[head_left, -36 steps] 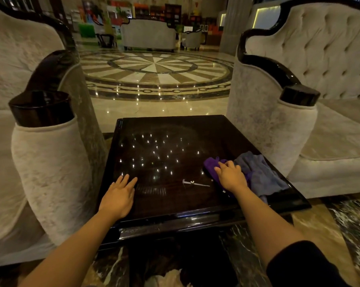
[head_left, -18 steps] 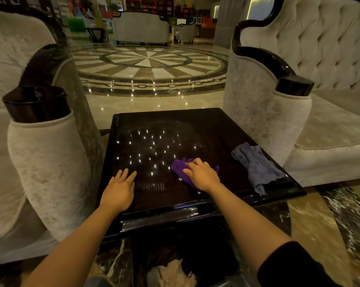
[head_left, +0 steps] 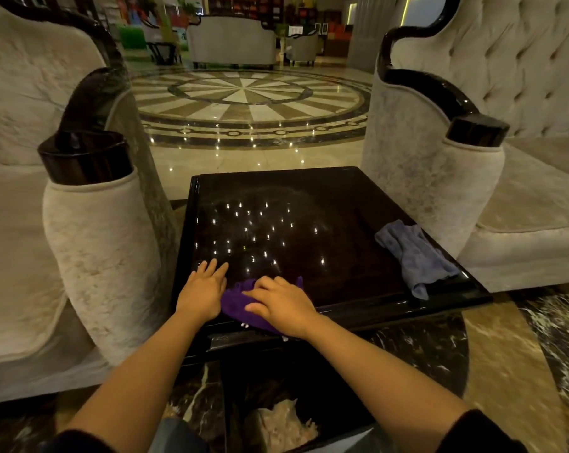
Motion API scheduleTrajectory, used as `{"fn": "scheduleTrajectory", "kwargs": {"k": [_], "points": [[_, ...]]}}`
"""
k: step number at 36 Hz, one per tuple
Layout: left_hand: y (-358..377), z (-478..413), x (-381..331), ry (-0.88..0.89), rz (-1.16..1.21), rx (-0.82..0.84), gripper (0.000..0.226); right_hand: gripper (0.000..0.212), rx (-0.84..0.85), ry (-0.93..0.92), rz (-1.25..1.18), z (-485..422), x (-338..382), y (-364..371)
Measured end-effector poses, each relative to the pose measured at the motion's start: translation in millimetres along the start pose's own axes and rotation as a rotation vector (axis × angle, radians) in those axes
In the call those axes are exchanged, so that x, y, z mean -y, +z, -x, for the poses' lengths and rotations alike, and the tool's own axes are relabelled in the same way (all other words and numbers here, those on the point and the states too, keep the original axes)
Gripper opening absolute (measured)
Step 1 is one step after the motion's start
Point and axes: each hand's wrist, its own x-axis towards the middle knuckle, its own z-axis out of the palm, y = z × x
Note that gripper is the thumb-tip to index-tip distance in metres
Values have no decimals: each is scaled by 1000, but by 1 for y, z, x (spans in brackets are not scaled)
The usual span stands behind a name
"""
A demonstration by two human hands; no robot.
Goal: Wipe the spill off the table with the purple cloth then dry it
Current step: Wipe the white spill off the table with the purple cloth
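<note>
The dark glossy table stands between two armchairs. My right hand presses flat on the purple cloth at the table's near edge, left of centre. Part of the cloth hangs over that edge. Just to its left, my left hand lies flat on the tabletop with its fingers spread, holding nothing and touching the cloth's side. No white spill mark shows on the surface. A grey-blue cloth lies crumpled at the table's right edge.
A pale upholstered armchair arm stands close on the left, another on the right. A dark bin holding crumpled paper sits on the floor below the near edge. Polished marble floor stretches beyond the table.
My right hand has slid the purple cloth leftward and toward me, from beside the grey cloth across the white spill mark to the near edge. The mark no longer shows. My left hand stayed put.
</note>
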Motion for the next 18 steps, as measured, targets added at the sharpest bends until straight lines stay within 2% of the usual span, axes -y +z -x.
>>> {"fn": "scheduleTrajectory", "kwargs": {"k": [10,18], "points": [[-1,2,-5,-6,-60,2,48,37,-43,-182,60,32,4,9],[-5,11,-7,-6,-52,18,49,38,23,-86,42,54,2,7]]}}
